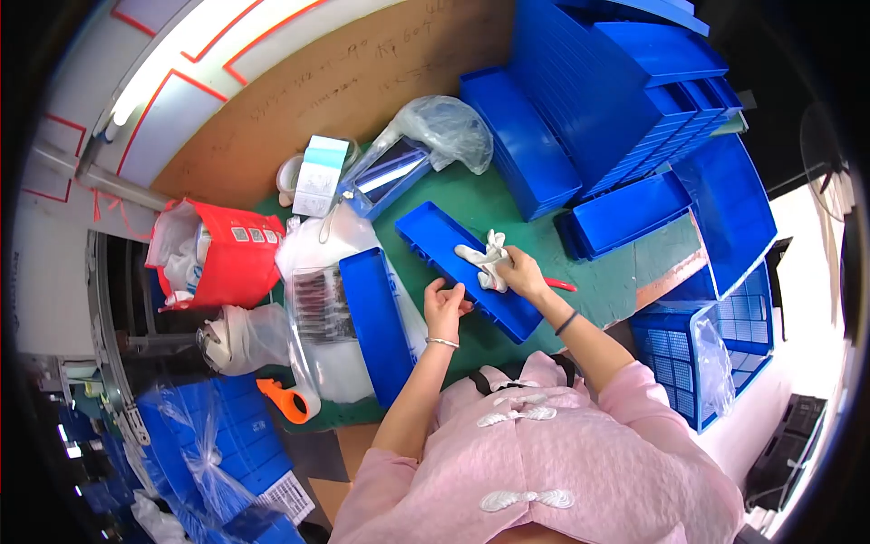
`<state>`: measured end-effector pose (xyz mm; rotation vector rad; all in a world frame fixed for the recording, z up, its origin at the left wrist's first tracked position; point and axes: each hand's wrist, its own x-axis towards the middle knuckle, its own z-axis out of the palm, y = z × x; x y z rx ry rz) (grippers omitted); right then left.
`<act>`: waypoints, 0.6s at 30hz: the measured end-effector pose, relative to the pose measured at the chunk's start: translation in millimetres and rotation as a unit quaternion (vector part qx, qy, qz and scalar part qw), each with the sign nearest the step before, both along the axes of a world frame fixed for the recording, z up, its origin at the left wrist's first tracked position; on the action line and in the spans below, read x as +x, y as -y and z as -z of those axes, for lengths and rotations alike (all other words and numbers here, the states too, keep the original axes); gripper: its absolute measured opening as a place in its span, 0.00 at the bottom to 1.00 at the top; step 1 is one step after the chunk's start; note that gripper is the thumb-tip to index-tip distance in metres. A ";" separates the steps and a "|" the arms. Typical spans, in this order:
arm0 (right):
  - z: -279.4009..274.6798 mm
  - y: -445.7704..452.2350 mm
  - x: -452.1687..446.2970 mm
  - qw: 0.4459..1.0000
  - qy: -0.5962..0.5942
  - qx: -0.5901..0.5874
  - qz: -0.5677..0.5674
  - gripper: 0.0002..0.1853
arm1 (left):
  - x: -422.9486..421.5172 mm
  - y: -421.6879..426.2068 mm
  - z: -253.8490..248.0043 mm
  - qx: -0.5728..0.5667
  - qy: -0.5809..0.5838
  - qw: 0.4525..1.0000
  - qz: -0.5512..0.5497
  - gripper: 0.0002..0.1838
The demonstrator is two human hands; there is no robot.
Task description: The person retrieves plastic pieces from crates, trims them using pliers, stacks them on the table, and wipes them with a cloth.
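Observation:
A shallow blue plastic tray [441,238] lies at a slant on the green table in front of me. My right hand [523,273] grips a bunched white cloth glove [488,259] against the tray's inside. Part of the glove is hidden under my fingers. My left hand [444,310] is beside the tray's near long edge, its fingers bent and apart with nothing visible in them. Whether its fingertips touch the rim I cannot tell. Left of that hand, a second blue tray [376,317] lies partly over plastic-wrapped material [317,313].
Stacked blue trays [580,109] rise at the back right, with another blue tray [630,213] nearer. A red pen-like object [561,285] lies past my right hand. Leftward are an orange tape dispenser [288,402] and a red bag [237,258]. Blue baskets [675,358] stand at right.

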<state>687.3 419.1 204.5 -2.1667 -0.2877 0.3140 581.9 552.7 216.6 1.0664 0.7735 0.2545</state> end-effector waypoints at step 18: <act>-85.3 6.1 -24.4 0.980 0.003 0.139 -0.146 0.12 | -3.3 -14.7 -95.5 0.059 0.119 0.972 0.194 0.40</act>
